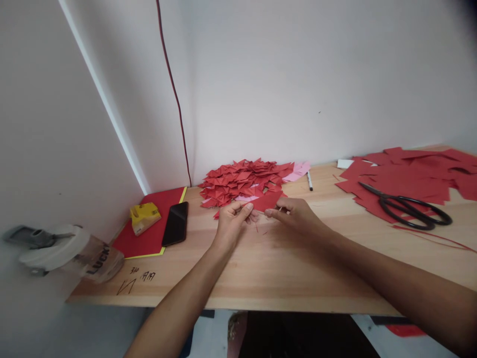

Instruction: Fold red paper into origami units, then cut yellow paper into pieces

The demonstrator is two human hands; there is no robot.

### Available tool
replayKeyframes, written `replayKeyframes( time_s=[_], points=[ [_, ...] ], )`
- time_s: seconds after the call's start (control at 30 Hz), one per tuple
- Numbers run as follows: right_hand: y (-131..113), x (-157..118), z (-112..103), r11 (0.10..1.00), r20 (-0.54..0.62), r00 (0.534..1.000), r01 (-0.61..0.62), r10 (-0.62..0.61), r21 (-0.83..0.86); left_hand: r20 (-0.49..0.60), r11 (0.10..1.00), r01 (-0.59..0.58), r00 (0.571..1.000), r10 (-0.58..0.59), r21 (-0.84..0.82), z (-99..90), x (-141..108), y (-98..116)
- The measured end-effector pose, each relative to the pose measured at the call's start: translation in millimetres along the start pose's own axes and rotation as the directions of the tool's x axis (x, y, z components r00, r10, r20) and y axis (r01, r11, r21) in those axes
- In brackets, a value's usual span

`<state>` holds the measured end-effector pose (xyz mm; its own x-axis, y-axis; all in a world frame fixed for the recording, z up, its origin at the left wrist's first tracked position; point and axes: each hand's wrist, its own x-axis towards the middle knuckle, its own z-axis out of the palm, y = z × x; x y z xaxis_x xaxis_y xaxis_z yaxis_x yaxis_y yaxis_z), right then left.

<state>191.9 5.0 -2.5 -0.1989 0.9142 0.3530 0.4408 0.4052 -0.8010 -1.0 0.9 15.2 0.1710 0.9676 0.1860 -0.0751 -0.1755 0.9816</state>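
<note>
Left hand (pixel 234 215) and right hand (pixel 293 211) pinch the red paper (pixel 266 202) between them! It should be light, crisp, easily creased; opposite edges suit a gentle grip.

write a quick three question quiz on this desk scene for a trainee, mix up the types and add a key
1. True or false: the scissors lie at least partly on the cut paper sheets, toward the right of the table.

2. Which item bears the word "LUCKY"?
a) the phone
b) the lidded cup
c) the pen

3. Fill in the blank: the left hand and right hand hold a paper piece between them; its colour is ____.

Key: 1. True; 2. b; 3. red
</note>
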Motion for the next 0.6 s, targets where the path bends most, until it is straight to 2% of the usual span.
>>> replayKeyframes(
  time_s=[0.13,0.23,0.33,0.43,0.6],
  points=[
    [1,-3,3,1.000,0.006,1.000,0.002,-0.002,0.022,0.063,0.989,0.094,0.994,-0.087,-0.111,4.9,0,-8],
    [1,-4,6,0.998,0.059,0.998,-0.016,0.012,0.062,0.090,0.988,0.100,0.992,-0.090,-0.116,7.4,0,-16],
    [1,-3,6,0.994,0.093,0.995,-0.037,0.027,0.104,0.053,0.996,0.065,0.997,-0.062,-0.056,6.3,0,-19],
    [1,-1,3,0.990,0.060,0.996,-0.067,0.060,0.128,0.027,0.998,0.057,0.998,-0.057,-0.001,4.0,1,-19],
    [1,2,0,0.979,0.019,0.998,-0.058,0.055,0.197,-0.026,0.998,0.061,0.998,-0.062,-0.035,5.5,0,-16]
  ],
)
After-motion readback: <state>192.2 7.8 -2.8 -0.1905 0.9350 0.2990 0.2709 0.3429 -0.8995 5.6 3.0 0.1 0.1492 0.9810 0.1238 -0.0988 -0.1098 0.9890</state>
